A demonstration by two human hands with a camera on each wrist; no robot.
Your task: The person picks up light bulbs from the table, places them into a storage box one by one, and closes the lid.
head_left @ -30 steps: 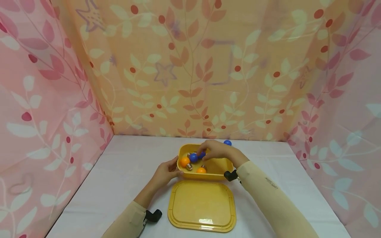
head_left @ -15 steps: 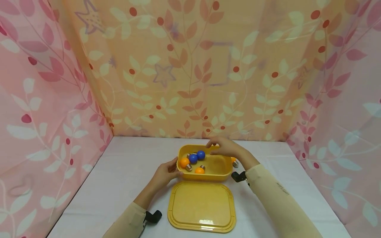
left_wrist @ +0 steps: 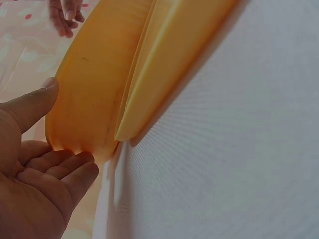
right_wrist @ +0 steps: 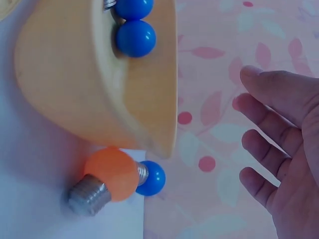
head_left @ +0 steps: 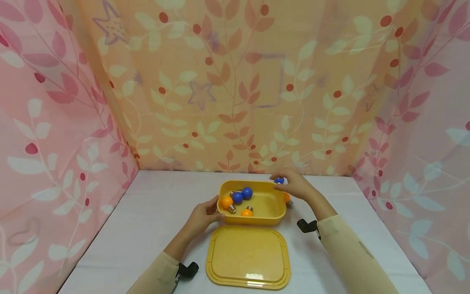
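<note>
My left hand [head_left: 201, 215] grips the yellow box [head_left: 253, 221] at its left end; my right hand [head_left: 298, 188], fingers wide, hovers near an orange bulb [right_wrist: 112, 175] right of the box.

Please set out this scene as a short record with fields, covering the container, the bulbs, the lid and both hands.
Yellow container: uncovered, on the white table
Inside: two orange bulbs and two blue bulbs, lying toward its left side
Outside: one orange bulb and one blue bulb, beyond its right end
Yellow lid: flat on the table, on the container's near side
Left hand: holds the container's left end
Right hand: near the container's right end, holding nothing
</note>
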